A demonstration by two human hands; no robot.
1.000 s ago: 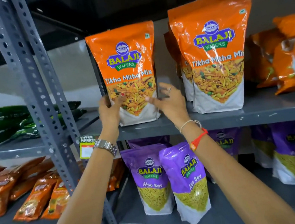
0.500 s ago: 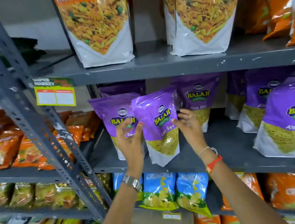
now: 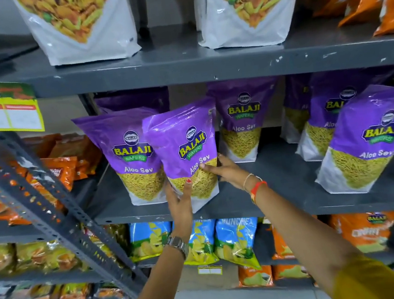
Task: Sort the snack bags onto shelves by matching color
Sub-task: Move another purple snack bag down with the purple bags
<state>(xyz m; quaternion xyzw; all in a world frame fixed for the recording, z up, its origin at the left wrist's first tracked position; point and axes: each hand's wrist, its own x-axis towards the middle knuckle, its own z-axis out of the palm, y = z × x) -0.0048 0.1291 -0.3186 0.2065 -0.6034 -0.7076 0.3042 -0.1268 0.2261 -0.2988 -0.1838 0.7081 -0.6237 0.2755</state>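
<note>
Hands are working together on one purple bag [image 3: 184,155], which I am gripping low down at the near edge of the middle shelf [image 3: 283,203]. My left hand [image 3: 179,204] is closing around the bag's lower left side, thumb pressing on the yellow window of the front, and my right hand [image 3: 223,171] is closing on its right edge, fingers curling behind where I cannot see them. The bag is leaning, top tipping to the left, and its bottom corner is hanging just over the shelf lip, so I judge it is not yet seated. It is overlapping a second purple bag [image 3: 130,154] standing just to its left. More purple bags [image 3: 244,119] are standing farther back and to the right, so this is the matching shelf. Orange-and-white bags [image 3: 84,27] are sitting on the shelf above [image 3: 182,70], and blue bags [image 3: 235,238] are showing below. To do this well, I am thinking of pushing the base back from the lip first, then turning the top upright, keeping the label facing out. Gripping low is giving me control of the base, but the top is loose and crinkly and is likely to flop, so sliding one hand higher should help. I am also minding the left neighbour, since a nudge could topple it.
</note>
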